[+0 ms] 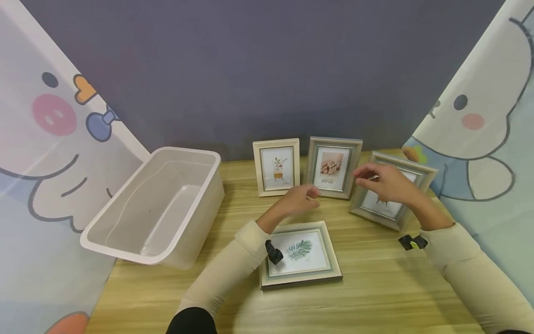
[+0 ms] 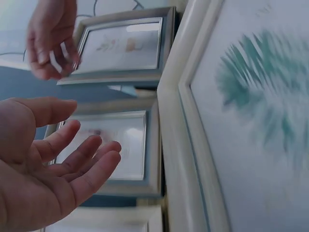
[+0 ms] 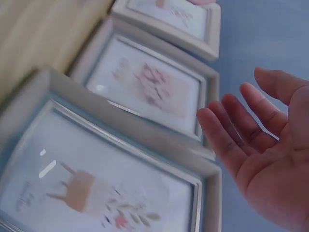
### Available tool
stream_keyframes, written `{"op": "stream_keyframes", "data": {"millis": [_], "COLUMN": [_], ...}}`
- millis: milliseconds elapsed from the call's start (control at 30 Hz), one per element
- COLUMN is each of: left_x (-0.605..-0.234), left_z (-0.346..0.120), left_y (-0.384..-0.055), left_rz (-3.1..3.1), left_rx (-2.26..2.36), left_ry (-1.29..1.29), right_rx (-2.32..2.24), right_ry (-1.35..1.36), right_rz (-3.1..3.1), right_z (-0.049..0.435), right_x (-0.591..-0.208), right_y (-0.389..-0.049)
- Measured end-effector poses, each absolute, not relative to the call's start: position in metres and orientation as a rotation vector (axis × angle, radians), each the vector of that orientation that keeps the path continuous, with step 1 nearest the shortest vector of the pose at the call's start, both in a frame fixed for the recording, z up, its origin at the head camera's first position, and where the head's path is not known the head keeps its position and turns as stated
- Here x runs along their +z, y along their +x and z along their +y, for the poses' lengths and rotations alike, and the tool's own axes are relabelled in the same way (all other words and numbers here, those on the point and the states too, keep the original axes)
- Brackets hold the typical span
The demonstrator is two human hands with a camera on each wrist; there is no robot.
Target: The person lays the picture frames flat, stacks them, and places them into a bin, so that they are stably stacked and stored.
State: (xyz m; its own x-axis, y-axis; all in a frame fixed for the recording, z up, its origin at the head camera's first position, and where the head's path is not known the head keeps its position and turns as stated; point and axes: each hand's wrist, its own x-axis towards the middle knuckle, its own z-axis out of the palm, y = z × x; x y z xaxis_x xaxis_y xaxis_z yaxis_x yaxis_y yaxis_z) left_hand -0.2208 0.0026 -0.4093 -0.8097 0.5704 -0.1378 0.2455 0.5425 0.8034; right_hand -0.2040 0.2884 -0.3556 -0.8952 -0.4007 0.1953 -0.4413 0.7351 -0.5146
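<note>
My left hand [image 1: 297, 201] hovers over the table with loosely bent fingers and an empty palm, as the left wrist view shows. Below its wrist lies a cream picture frame [image 1: 333, 272] with a green leaf print, flat on the table. My right hand [image 1: 385, 183], also holding nothing, is in front of a grey-silver picture frame [image 1: 377, 219] that leans at the right. Between the hands, farther back, stands a grey-silver frame with a pink flower print [image 1: 331, 167]. Left of it a cream frame with a potted plant print [image 1: 277, 169] stands upright.
A deep white plastic bin [image 1: 167, 204] stands on the left of the wood-grain table [image 1: 367, 283]. A dark grey wall panel [image 1: 267, 69] rises behind the frames. Cartoon-printed panels [image 1: 479, 139] flank the table on both sides.
</note>
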Motion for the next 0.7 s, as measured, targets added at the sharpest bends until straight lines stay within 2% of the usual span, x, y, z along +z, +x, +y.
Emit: {"op": "stream_keyframes", "data": {"millis": [333, 700], "left_x": [-0.424, -0.427], "left_z": [0.057, 0.081], "left_y": [-0.231, -0.243], "left_rz": [2.424, 2.345], "left_rx": [1.198, 1.331], "left_ry": [0.659, 0.620], "right_rx": [0.784, 0.658], "right_ry": [0.520, 0.359], "right_rz": [-2.657, -2.845], "right_z": [0.320, 0.353], "right_x": [-0.327, -0.322], "right_y": [-0.211, -0.221]}}
